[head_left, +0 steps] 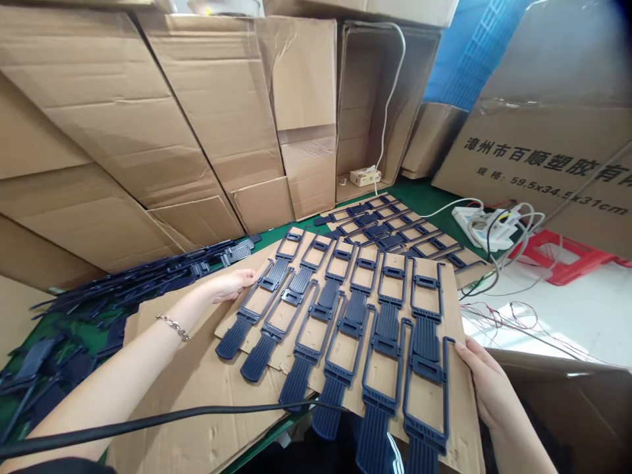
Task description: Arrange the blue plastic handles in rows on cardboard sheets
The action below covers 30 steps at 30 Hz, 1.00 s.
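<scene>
My left hand (237,284) grips the far left edge of a cardboard sheet (463,421). On the opposite edge, my right hand (481,375) is closed with its thumb on top. Two rows of navy plastic frame-shaped parts (429,337) with ribbed tabs lie across this sheet, which is tilted towards me. Tabs of the nearer row stick out past the front edge. Behind it, a second cardboard sheet (476,273) carries more of the same navy parts (378,230). Under the held sheet, at left, lies another piece of cardboard (162,368).
Loose navy parts (148,276) are heaped on the green surface at left. A black cable (197,413) crosses in front. Cardboard boxes (207,99) line the back. A white power strip (484,227) with tangled cords and a red plastic stool (557,257) are at right.
</scene>
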Each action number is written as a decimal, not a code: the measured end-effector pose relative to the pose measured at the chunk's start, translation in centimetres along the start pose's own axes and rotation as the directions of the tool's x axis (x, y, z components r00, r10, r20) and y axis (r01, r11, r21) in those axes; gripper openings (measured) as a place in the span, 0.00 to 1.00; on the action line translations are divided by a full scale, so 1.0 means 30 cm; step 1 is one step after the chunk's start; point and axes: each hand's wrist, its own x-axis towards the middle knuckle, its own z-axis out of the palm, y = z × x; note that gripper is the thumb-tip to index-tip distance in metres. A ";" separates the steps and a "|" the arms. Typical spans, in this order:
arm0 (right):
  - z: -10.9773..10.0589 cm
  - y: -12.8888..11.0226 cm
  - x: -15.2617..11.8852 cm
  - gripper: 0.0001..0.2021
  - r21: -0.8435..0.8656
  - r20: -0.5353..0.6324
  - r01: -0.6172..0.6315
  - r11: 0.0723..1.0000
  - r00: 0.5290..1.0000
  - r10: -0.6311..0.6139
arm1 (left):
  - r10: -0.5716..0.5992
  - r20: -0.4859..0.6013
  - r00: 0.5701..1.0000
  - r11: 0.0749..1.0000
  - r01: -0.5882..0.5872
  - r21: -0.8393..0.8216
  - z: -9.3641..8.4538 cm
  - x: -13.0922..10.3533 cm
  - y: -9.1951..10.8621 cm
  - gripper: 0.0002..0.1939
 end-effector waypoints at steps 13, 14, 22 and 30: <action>-0.012 -0.013 -0.067 0.23 0.067 -0.189 0.009 0.998 0.982 0.004 | 0.050 0.041 0.998 0.998 -0.049 -0.042 0.036 0.131 0.052 0.15; -0.015 -0.015 -0.070 0.23 0.064 -0.204 0.014 0.998 0.979 -0.001 | 0.064 0.045 0.997 0.997 -0.062 -0.044 0.042 0.140 0.062 0.14; -0.014 -0.019 -0.077 0.24 0.040 -0.304 0.007 0.999 0.953 0.006 | 0.134 0.044 0.990 0.991 -0.134 -0.010 0.048 0.236 0.129 0.14; 0.002 -0.037 -0.052 0.25 0.078 -0.390 -0.038 0.996 0.918 0.066 | 0.171 0.153 0.973 0.981 -0.182 0.064 0.030 0.389 0.262 0.13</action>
